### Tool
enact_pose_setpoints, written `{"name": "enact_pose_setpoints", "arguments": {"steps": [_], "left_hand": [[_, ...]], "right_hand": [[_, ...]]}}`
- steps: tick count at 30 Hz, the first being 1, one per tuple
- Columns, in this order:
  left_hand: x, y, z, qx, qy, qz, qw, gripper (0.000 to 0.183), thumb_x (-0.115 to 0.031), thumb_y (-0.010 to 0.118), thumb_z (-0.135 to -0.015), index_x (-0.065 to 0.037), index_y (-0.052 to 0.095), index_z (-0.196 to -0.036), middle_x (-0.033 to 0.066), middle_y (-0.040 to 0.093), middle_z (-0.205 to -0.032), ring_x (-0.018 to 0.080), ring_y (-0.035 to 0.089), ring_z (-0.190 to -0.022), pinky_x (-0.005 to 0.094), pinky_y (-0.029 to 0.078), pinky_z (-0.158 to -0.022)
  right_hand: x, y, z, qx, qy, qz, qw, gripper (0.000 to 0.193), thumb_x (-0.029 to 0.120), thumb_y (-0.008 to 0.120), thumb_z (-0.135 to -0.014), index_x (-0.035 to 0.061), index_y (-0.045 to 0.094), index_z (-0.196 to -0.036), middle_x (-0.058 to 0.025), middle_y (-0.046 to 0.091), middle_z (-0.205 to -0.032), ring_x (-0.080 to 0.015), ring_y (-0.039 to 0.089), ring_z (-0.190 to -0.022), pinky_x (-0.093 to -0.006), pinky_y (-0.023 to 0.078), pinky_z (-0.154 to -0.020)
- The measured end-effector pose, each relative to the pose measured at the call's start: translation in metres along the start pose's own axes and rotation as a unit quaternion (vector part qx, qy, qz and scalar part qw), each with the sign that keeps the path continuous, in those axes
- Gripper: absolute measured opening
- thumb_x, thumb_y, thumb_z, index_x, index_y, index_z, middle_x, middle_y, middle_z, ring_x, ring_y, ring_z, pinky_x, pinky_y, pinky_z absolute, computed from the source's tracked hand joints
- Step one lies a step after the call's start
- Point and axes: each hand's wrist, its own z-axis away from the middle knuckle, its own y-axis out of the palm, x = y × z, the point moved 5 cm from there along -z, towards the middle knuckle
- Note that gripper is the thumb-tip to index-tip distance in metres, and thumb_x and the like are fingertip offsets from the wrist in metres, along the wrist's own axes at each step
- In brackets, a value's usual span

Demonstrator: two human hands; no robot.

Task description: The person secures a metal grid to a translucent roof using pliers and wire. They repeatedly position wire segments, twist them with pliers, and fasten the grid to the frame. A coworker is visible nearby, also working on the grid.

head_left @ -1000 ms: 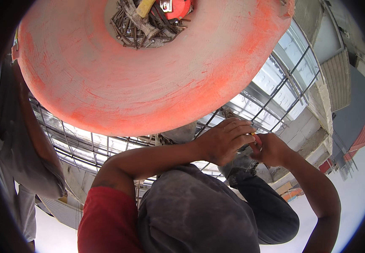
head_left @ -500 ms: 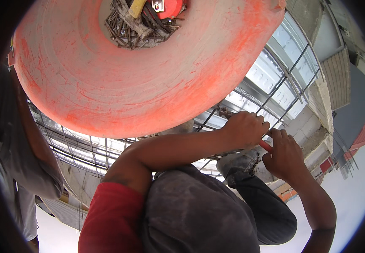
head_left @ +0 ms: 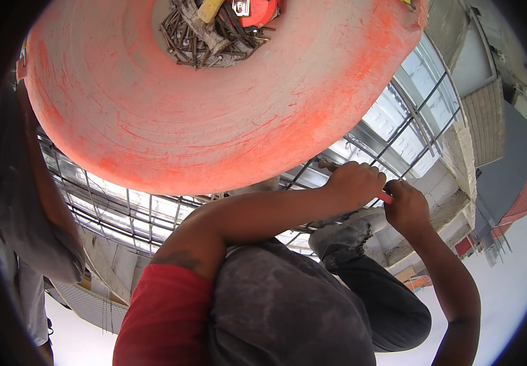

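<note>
My right hand (head_left: pixel 408 208) is closed around the red handle (head_left: pixel 386 197) of a tool, whose working end is hidden. Right beside it, my left hand (head_left: pixel 355 185) is curled with its knuckles up over the steel rebar mesh (head_left: pixel 401 129); what its fingers hold, if anything, cannot be seen. The two hands almost touch. Ahead of them a big worn orange bucket (head_left: pixel 214 134) fills the upper part of the view. Several nails (head_left: pixel 181 43), a hammer with a yellowish handle (head_left: pixel 210 11) and a red tape measure (head_left: pixel 263 13) lie inside it.
Shiny ribbed metal decking (head_left: pixel 411 145) lies under the mesh. My boot (head_left: pixel 339 238) rests just below my hands. Another person in grey clothes (head_left: pixel 38 226) is at the left. A rough concrete edge (head_left: pixel 463 143) runs along the right, with buildings beyond.
My right hand has moved slightly up and left, closer to my left hand, and less of the red handle shows. The bucket has shifted a little right and up in view.
</note>
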Motion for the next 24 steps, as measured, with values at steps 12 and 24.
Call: {"name": "enact_pose_setpoints", "arguments": {"steps": [12, 24], "left_hand": [[0.0, -0.02, 0.017, -0.153, 0.017, 0.034, 0.987, 0.049, -0.015, 0.058, -0.089, 0.002, 0.05, -0.134, 0.0131, 0.066, -0.114, 0.0277, 0.064, -0.107, 0.0456, 0.046, -0.097], [0.001, -0.035, 0.021, -0.238, 0.013, 0.027, 0.971, 0.047, -0.023, 0.063, -0.087, -0.003, 0.057, -0.129, 0.01, 0.066, -0.116, 0.0224, 0.066, -0.101, 0.0394, 0.049, -0.089]], "right_hand": [[0.037, -0.049, 0.002, 0.005, -0.047, 0.033, 0.998, 0.022, 0.004, 0.061, -0.083, 0.0001, 0.061, -0.105, -0.0192, 0.06, -0.102, -0.0357, 0.062, -0.096, -0.047, 0.054, -0.079], [0.056, -0.06, -0.003, -0.09, -0.123, 0.146, 0.977, 0.021, 0.006, 0.06, -0.085, -0.0061, 0.061, -0.101, -0.0255, 0.057, -0.114, -0.0441, 0.056, -0.115, -0.0476, 0.052, -0.092]]}}
